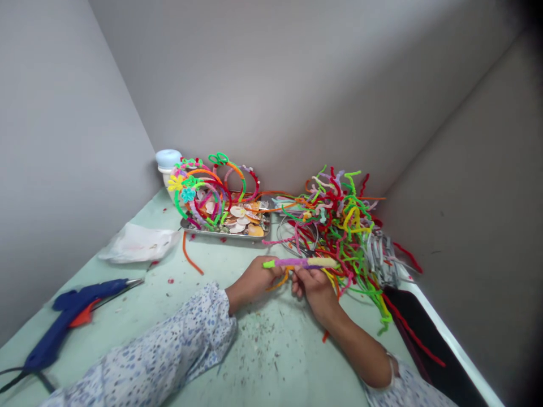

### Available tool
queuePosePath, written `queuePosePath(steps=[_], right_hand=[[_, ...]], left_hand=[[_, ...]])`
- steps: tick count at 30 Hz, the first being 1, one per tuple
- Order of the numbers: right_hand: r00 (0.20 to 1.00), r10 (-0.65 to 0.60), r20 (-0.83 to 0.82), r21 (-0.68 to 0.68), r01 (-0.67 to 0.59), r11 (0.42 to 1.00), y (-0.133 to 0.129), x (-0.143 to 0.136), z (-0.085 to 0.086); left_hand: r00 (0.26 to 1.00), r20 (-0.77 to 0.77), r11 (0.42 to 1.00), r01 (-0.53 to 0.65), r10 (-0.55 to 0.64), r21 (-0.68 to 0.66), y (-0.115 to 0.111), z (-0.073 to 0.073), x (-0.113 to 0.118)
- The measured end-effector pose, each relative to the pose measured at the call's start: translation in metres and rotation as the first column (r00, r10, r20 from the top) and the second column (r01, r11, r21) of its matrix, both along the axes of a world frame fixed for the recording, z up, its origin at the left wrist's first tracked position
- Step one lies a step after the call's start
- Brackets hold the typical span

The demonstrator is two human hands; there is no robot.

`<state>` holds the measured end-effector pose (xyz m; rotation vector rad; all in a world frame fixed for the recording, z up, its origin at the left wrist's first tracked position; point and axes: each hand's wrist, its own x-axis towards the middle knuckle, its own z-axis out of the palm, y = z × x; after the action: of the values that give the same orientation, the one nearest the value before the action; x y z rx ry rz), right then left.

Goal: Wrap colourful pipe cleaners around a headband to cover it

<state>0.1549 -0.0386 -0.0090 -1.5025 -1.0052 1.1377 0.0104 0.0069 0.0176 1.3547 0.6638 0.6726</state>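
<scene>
Between my hands is a headband (pixel 292 262) wrapped in fuzzy pipe cleaner, seen nearly edge-on, with green, purple and cream stretches. My left hand (pixel 258 278) is closed round its left part. Closed at the middle of the band, my right hand (pixel 314 289) pinches close to an orange pipe cleaner (pixel 279 281) that curls below it. Some fingertips are hidden behind the band. Just behind and to the right lies a tangled heap of coloured pipe cleaners (pixel 354 220).
Several wrapped headbands (pixel 207 189) rest on a metal tray (pixel 229 234) holding shell-like pieces. A white jar with blue lid (pixel 168 158) stands behind. At left lie a plastic bag (pixel 138 243) and a blue glue gun (pixel 70 316). Bare grey bands (pixel 377 257) sit right; grey walls enclose the table.
</scene>
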Motion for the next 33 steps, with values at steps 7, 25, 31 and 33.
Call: queuePosePath(steps=[7,25,31,33], right_hand=[[1.000,-0.001,0.031,-0.027,0.002,1.000,-0.001,-0.001,0.003],[1.000,0.017,-0.012,0.023,-0.017,1.000,-0.001,0.001,0.001],[1.000,0.008,0.001,0.014,-0.008,1.000,-0.001,0.000,0.003],[1.000,0.006,0.003,0.008,-0.006,1.000,0.000,0.000,0.003]], left_hand=[[1.000,0.005,1.000,-0.005,0.005,-0.028,0.002,-0.010,0.001],[0.992,-0.103,0.989,-0.063,0.077,0.135,0.003,-0.011,-0.005],[0.987,-0.087,0.979,-0.116,0.132,0.167,0.005,-0.014,-0.004],[0.987,-0.068,0.979,-0.131,0.143,0.155,0.005,-0.014,-0.004]])
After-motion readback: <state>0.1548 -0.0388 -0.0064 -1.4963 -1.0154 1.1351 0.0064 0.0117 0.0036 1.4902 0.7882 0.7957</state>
